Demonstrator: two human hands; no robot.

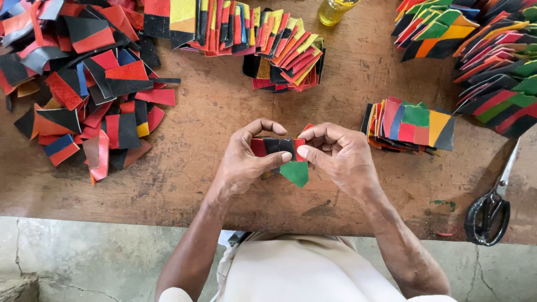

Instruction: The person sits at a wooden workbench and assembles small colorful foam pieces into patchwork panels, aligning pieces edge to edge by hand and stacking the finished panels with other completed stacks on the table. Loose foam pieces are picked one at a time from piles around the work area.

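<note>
At the centre of the frame, just above the near edge of the wooden workbench (224, 184), both hands meet on one small patchwork piece of leather (282, 154) made of red, black and green scraps. The left hand (243, 162) pinches its left end, thumb lying along the front and fingers curled over the top; the right hand (335, 156) pinches the right end the same way, its thumb tip almost touching the left thumb tip. Both hands are narrowly closed on the piece, neither one free.

The piece's long axis runs left to right across the picture, level between the two grips, with a green triangular corner (295, 173) hanging down below the thumbs toward the person. It sits directly between the hands, equally near to each, held a little above the bench rather than lying flat, as far as can be told.

Well to the left lies a loose heap of cut leather scraps (84, 84). Fanned stacks of joined pieces (268, 42) sit at upper centre, and another stack (411, 126) lies just right of the right hand. Black-handled scissors (492, 207) rest at lower right, and a yellow glue bottle (334, 10) stands at the top.
</note>
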